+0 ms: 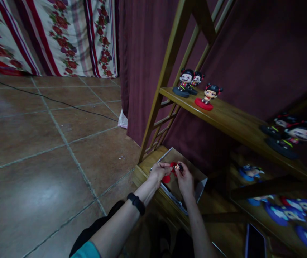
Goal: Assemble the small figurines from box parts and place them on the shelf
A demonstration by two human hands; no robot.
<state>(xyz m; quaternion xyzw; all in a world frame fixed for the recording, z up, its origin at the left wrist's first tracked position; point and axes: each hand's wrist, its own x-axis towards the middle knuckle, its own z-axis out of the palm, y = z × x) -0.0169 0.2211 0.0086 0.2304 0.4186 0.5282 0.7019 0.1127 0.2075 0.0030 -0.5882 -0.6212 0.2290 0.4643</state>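
Note:
Over an open cardboard box on the low shelf, both hands meet around a small black-haired figurine with red parts. My right hand grips the figurine near its head, fingers closed. From the other side, my left hand pinches at its red base, thumb and fingers together; the fingertips partly hide the contact. A red disc shows just below my left fingers, inside the box. A black band is on my left wrist.
Above the box, a wooden shelf carries a figurine on a red base and several on dark bases. Blue-based figurines stand on lower shelving at right, with a phone-like dark object nearby. A cable crosses the tiled floor.

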